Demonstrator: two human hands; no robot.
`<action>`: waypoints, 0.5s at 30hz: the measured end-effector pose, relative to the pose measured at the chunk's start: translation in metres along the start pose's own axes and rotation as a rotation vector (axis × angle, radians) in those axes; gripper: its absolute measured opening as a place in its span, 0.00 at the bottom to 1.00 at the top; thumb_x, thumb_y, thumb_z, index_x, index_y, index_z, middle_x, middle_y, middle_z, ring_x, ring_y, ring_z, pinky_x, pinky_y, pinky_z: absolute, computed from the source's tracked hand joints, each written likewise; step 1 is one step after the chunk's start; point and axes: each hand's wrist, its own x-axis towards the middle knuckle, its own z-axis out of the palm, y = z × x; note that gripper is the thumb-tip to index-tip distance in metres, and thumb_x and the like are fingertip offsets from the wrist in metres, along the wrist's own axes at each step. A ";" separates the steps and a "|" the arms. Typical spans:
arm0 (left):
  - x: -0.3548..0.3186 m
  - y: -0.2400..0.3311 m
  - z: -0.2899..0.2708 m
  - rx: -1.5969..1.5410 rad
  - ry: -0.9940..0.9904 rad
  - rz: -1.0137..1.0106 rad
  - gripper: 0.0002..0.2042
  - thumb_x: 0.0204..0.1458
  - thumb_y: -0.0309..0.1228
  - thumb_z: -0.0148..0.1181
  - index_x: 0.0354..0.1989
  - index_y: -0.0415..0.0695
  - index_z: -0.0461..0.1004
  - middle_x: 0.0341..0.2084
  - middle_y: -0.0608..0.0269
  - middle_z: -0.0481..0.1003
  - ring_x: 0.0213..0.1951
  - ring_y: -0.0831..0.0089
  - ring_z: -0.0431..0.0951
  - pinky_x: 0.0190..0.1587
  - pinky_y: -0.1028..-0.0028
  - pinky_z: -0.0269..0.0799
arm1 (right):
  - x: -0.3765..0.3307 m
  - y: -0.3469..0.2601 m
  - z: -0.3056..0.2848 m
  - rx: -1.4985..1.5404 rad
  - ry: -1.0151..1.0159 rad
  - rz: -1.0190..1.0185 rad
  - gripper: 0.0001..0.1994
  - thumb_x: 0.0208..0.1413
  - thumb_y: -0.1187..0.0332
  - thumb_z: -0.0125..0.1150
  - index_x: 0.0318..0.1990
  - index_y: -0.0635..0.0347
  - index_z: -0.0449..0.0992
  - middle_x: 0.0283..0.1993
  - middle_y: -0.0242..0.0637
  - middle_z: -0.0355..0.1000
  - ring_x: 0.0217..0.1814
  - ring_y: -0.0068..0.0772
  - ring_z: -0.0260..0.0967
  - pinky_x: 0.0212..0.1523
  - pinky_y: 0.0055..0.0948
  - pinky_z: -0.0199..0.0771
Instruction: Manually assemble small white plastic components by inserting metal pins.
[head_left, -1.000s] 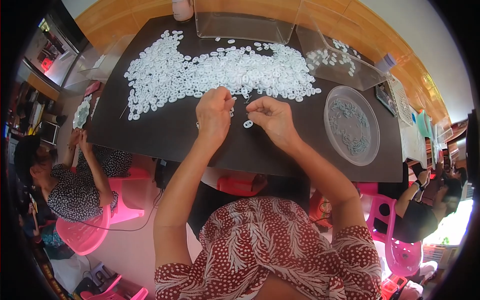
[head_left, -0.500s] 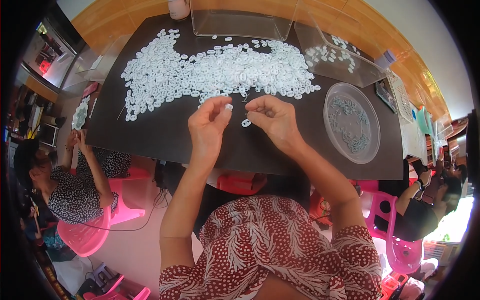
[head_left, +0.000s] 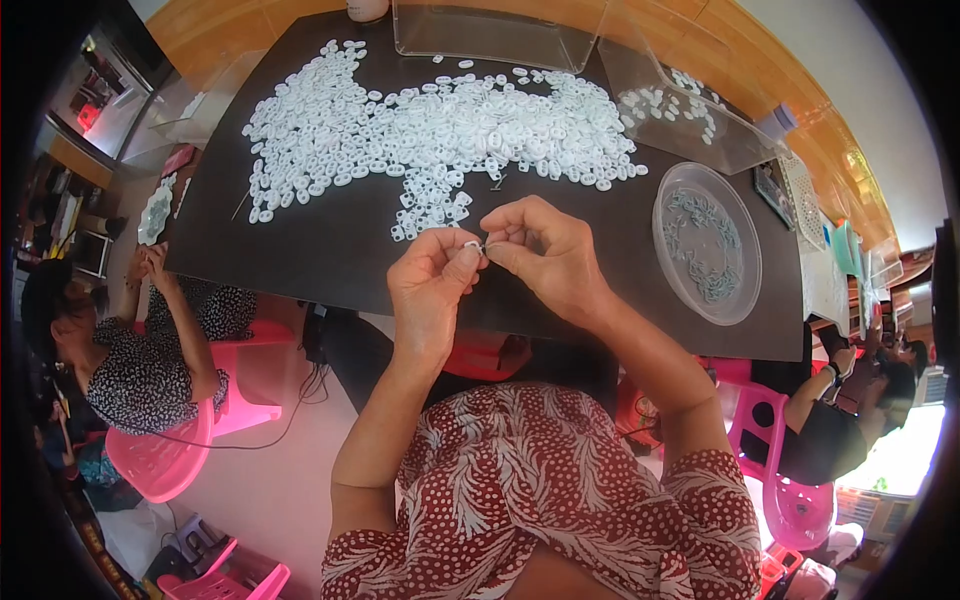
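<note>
White piece: a small, pale piece (head_left: 473, 246) sits at the fingertips of both hands, over the table just below the little cluster; I see a bright white edge with a dark spot beside it, the rest covered by fingers.
Left hand: the left hand (head_left: 425, 285) is curled, thumb pressed toward the forefinger, and I read it as pinching the white piece.
Right hand: the right hand (head_left: 548, 252) has its thumb and forefinger drawn nearly together at the same spot; something thin and dark shows at the tips, but from here I can't tell whether it is gripped.
Big heap: the loose white ovals (head_left: 470, 130) spread widely, glossy and flat, many showing two holes like a button.
Little cluster: just beyond the left hand I see blockier white pieces (head_left: 430, 203) with dark gaps, bunched against the heap's near edge.
Metal bits: a few thin, dark bits (head_left: 497, 183) lie beyond the right hand.
Round tray: to the right, the clear tray (head_left: 660, 230) holds slim grey-blue parts (head_left: 715, 285).
Tabletop: all this lies on the dark brown table (head_left: 300, 250).
</note>
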 end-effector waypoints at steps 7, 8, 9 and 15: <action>-0.004 -0.001 -0.005 0.014 -0.010 0.007 0.04 0.52 0.22 0.57 0.36 0.37 0.73 0.27 0.66 0.74 0.27 0.84 0.69 0.29 0.85 0.63 | -0.001 -0.002 0.005 0.001 -0.009 -0.014 0.09 0.47 0.79 0.61 0.38 0.63 0.74 0.31 0.29 0.68 0.30 0.16 0.63 0.30 0.19 0.65; -0.004 0.000 -0.005 0.011 -0.015 0.007 0.04 0.52 0.22 0.57 0.36 0.37 0.73 0.27 0.66 0.74 0.28 0.84 0.69 0.29 0.85 0.63 | 0.000 -0.003 0.006 0.014 0.008 -0.039 0.08 0.46 0.81 0.61 0.36 0.63 0.74 0.29 0.30 0.65 0.26 0.17 0.61 0.27 0.20 0.65; -0.004 0.000 -0.005 0.009 -0.014 0.007 0.04 0.52 0.22 0.57 0.36 0.37 0.73 0.27 0.66 0.74 0.28 0.84 0.69 0.29 0.85 0.63 | 0.000 -0.002 0.006 0.012 0.007 -0.039 0.08 0.46 0.81 0.61 0.36 0.63 0.74 0.29 0.30 0.65 0.26 0.17 0.61 0.27 0.20 0.65; -0.004 -0.001 -0.007 0.027 -0.011 0.021 0.04 0.52 0.22 0.56 0.36 0.36 0.73 0.27 0.67 0.73 0.28 0.84 0.69 0.30 0.85 0.63 | 0.001 -0.003 0.009 -0.037 -0.009 -0.076 0.08 0.45 0.81 0.61 0.35 0.64 0.74 0.28 0.31 0.65 0.25 0.18 0.60 0.27 0.21 0.64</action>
